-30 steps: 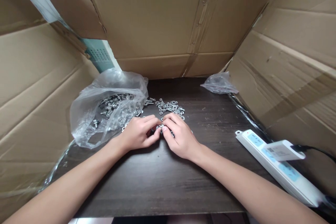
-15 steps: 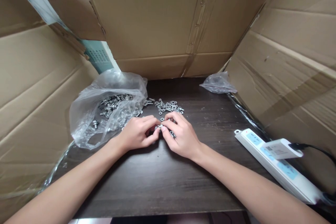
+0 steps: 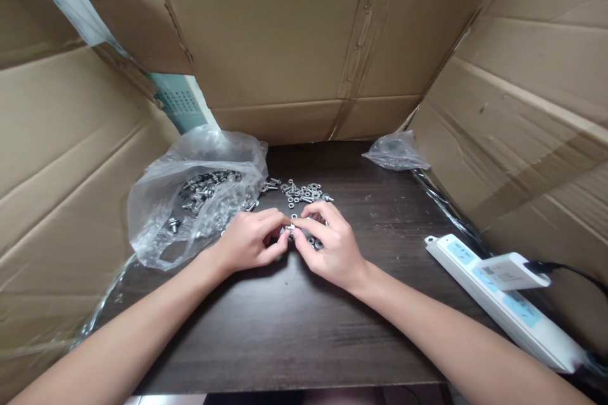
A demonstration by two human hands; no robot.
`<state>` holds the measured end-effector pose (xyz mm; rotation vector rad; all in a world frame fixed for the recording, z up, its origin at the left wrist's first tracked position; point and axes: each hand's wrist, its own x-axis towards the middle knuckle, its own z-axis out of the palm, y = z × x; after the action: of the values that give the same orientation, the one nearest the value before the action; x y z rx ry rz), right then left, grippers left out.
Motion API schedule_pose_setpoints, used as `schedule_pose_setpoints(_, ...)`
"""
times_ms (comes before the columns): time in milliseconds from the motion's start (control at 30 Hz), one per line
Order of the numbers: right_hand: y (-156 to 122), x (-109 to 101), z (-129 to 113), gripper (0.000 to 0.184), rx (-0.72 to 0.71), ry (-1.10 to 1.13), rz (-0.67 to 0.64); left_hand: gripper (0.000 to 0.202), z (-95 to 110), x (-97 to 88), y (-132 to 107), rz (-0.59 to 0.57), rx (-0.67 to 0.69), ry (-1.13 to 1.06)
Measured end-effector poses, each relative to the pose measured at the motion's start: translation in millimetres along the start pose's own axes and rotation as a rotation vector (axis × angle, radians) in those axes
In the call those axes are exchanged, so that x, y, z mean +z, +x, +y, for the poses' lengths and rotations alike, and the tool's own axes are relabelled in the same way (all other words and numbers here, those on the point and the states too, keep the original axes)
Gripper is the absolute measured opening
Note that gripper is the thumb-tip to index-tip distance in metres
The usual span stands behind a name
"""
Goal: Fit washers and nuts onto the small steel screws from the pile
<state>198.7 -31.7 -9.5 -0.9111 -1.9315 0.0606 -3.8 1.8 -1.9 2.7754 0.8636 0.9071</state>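
Observation:
Over the middle of the dark table, my left hand and my right hand meet fingertip to fingertip. Thumb and index finger of each pinch a small silver bolt. Its ends are partly covered, so I cannot tell whether a nut or washer sits on it. Under and beside my right fingers lie a few nuts. Just beyond the hands is a loose pile of bolts, nuts and washers.
A clear plastic bag full of bolts lies open at the left. A smaller plastic bag rests at the back right. On the right is a white power strip with a plugged-in adapter. Cardboard walls enclose the table.
My right index finger and knuckles have shifted slightly, still at the bolt. My left hand keeps its place. The view has moved a touch.

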Motion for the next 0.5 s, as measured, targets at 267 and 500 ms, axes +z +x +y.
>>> schedule_pose_setpoints(267, -0.6, 1.4, 0.0, 0.011, 0.054, 0.074, 0.014, 0.012, -1.0, 0.3, -0.3, 0.013, 0.018, 0.006)
schedule_pose_setpoints(500, 0.0, 0.6, -1.6, 0.010, 0.081, 0.083, -0.014, 0.012, -1.0, 1.4, 0.1, -0.006, 0.015, 0.014)
